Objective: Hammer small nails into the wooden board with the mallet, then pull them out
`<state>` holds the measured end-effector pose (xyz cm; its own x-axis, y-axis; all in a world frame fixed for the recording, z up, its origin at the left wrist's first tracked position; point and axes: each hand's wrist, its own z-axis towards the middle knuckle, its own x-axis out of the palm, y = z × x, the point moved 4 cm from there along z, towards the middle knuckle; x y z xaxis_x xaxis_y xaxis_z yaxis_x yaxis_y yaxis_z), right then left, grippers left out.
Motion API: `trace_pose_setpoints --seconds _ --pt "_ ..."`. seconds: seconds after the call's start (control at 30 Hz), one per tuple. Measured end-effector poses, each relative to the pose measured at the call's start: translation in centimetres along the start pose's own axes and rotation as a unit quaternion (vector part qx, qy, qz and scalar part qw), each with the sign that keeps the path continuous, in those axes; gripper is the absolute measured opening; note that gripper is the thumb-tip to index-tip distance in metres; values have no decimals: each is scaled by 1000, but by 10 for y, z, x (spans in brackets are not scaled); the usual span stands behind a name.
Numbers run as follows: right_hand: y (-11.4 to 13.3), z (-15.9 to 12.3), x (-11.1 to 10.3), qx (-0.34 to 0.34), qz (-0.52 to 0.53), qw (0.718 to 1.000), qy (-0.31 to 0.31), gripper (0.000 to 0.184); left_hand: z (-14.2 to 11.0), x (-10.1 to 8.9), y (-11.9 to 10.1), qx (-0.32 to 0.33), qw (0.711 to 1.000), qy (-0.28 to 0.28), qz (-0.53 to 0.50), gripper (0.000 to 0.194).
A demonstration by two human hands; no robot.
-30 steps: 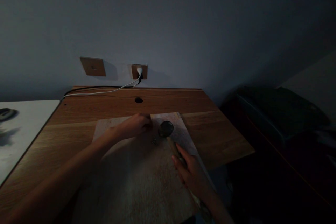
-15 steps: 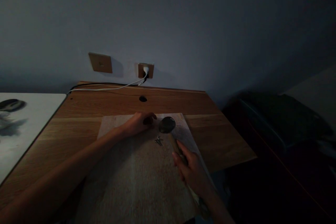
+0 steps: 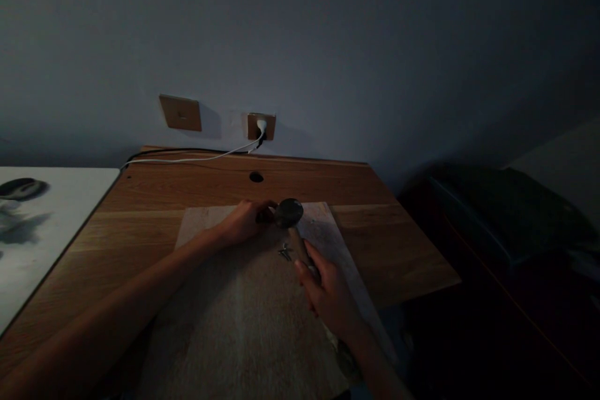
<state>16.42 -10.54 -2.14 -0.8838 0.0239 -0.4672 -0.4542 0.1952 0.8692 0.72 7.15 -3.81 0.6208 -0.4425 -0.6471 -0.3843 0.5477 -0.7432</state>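
A pale board (image 3: 244, 325) lies on a wooden desk (image 3: 140, 225) in dim light. My right hand (image 3: 330, 297) is closed round the wooden handle of a mallet (image 3: 289, 213), whose round dark head hangs over the board's far edge. My left hand (image 3: 246, 222) rests on the board just left of the mallet head, fingers pinched together on something too small to make out. A few small nails (image 3: 284, 252) lie on the board between my hands.
A white cable (image 3: 187, 159) runs along the desk's back edge to a wall socket (image 3: 261, 126). A cable hole (image 3: 255, 177) is in the desktop. A white table (image 3: 42, 231) adjoins on the left. Dark furniture (image 3: 497, 219) stands to the right.
My right hand has swung the mallet head to the left and a little farther away, closer to my left hand's fingertips. My left hand has stayed in place.
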Motion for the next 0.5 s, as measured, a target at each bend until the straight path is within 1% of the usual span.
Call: trace_pose_setpoints --seconds 0.07,0.13,0.23,0.27,0.33,0.4,0.47,0.5 --pt "0 0 -2 5 -5 1000 9 53 0 0 -1 1 1000 5 -3 38" --pt "0 -2 -5 8 -2 1000 15 53 0 -1 -3 7 1000 12 6 43" --pt "-4 -9 -13 17 7 1000 -10 56 -2 -3 -14 41 997 14 59 49" --pt "-7 -12 -15 23 12 999 -21 58 -3 -3 -20 62 995 20 82 46" --pt "-16 -19 -19 39 28 998 -40 64 -7 0 -32 118 984 49 123 35" --pt "-27 -26 -23 55 44 996 -52 68 -12 5 -43 183 966 78 164 24" --pt "-36 -30 -26 61 45 996 -54 69 -17 12 -50 242 945 91 200 20" --pt "-39 -31 -28 59 43 996 -52 69 -18 15 -51 261 937 95 213 19"
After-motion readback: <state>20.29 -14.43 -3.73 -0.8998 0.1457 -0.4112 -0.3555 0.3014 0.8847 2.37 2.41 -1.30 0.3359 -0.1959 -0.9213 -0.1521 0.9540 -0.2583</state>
